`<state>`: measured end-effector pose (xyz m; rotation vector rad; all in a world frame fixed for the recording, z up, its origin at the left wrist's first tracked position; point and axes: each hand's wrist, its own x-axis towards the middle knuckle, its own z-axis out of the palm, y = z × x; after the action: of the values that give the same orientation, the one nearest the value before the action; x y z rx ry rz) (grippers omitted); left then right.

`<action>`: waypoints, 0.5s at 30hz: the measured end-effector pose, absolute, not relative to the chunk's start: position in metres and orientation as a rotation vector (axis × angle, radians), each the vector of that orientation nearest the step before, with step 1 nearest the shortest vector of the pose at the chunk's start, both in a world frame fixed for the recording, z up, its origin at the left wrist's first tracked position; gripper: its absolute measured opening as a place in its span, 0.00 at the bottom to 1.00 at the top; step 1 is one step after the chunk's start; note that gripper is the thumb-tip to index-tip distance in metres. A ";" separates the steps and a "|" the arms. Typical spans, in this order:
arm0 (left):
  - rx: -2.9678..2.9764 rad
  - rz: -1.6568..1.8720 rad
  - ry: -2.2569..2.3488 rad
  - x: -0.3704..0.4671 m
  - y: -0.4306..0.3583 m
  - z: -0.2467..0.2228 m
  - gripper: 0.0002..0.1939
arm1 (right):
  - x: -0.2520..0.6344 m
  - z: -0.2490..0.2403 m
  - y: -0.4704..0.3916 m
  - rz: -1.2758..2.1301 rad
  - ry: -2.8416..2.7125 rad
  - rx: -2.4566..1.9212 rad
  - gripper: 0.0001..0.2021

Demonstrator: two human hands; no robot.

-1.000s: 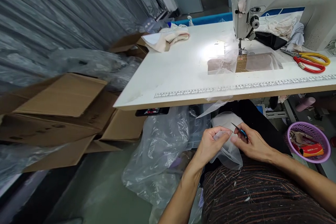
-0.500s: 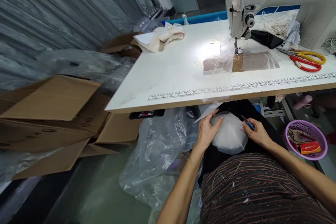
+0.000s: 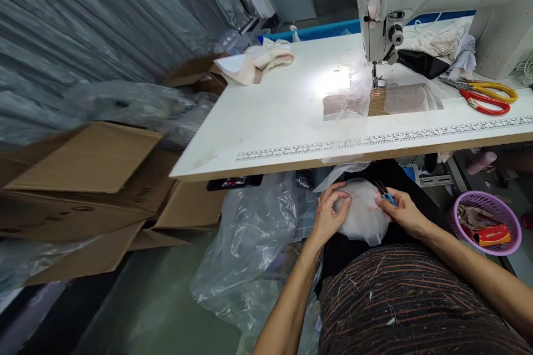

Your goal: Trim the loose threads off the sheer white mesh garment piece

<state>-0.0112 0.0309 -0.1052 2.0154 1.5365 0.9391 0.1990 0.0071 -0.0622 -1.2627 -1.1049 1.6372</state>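
Observation:
A rounded piece of sheer white fabric [image 3: 363, 219] lies over my dark-clothed lap, just below the table's front edge. My left hand [image 3: 330, 213] holds its left rim, with thumb and fingers closed on the cloth. At the opposite side, my right hand [image 3: 400, 209] is closed around small blue-handled thread snips [image 3: 388, 194], whose dark blades point up and to the left. The right fingertips also touch the fabric. A loose strip of sheer white cloth [image 3: 342, 172] hangs between my left hand and the table edge.
The white sewing table [image 3: 258, 122] carries a sewing machine [image 3: 377, 22] and red-and-yellow scissors [image 3: 485, 94]. A purple basket [image 3: 514, 233] stands at right. To the left are an open cardboard box [image 3: 83, 161] and clear plastic sheeting [image 3: 250, 233].
My right hand has shifted left over the fabric, and the snips have tipped more upright. My left fingers have curled closer together on the rim. The fabric has been turned and bunched slightly.

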 end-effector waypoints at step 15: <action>2.535 0.752 1.299 0.020 0.007 -0.114 0.31 | 0.207 -0.082 0.009 0.859 -1.454 -1.554 0.12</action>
<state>0.0196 0.0065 -0.1142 2.5348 1.2991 0.7517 0.2074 0.0094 -0.0819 -1.5544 -1.4536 0.8593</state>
